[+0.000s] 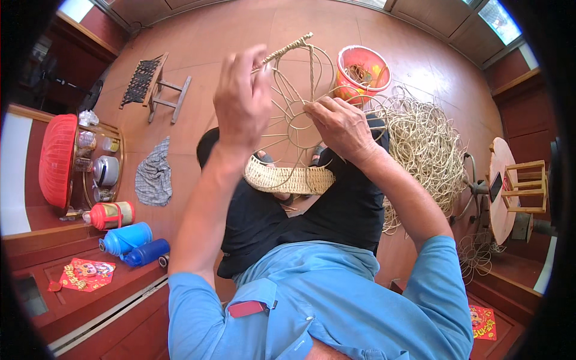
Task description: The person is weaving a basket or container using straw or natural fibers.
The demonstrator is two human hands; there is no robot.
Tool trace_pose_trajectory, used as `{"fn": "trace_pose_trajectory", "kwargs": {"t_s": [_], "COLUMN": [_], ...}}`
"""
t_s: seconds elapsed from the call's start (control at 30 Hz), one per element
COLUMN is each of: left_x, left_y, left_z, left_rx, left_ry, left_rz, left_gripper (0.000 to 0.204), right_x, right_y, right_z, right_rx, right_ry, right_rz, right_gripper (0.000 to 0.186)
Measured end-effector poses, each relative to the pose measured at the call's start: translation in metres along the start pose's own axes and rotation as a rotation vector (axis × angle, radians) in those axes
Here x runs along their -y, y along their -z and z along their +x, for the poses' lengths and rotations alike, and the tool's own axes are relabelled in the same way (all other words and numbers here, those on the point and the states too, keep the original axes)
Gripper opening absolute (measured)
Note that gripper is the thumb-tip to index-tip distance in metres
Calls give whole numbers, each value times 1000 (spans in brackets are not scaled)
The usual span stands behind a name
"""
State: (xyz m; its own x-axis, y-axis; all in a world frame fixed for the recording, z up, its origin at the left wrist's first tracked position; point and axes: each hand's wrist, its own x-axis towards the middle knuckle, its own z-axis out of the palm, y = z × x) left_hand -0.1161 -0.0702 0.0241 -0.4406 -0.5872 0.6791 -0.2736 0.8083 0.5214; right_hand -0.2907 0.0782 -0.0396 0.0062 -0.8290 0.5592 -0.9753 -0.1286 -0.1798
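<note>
Between my knees stands a wicker piece [290, 178] with a tightly woven band at its near side and open round loops of pale cane above it. My right hand [342, 123] is closed, its fingertips pinching the cane frame beside a small central ring [305, 130]. Raised at the left of the frame is my left hand [243, 99], beside a cane-wrapped rim [289, 48]. Its fingers are smeared by motion, so I cannot make out whether they grip a strand.
A big heap of loose cane [420, 150] lies on the floor at my right. Beyond it stands a red bucket [363, 67]. At the left are a small stool [153, 87], a checked cloth [154, 174], thermos flasks [126, 239] and a red cover [58, 161]. A round wooden tabletop [499, 192] is far right.
</note>
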Motion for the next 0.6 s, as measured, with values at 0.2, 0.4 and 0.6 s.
{"fn": "trace_pose_trajectory", "kwargs": {"t_s": [0.2,0.4,0.6], "left_x": [-49,-61,-62], "left_y": [-14,-37,-47], "left_z": [-96,-123,-130], "left_rx": [294,161,182], "left_ry": [663,632,645], "left_rz": [-747,-860,-917], "left_gripper": [70,79,83], "right_x": [4,8,7], "right_y": [6,19,28], "right_z": [5,11,17], "right_rx": [113,240,368], "right_ry": [-59,-181,-264], "right_rz": [18,85,95], "right_gripper": [20,27,29]}}
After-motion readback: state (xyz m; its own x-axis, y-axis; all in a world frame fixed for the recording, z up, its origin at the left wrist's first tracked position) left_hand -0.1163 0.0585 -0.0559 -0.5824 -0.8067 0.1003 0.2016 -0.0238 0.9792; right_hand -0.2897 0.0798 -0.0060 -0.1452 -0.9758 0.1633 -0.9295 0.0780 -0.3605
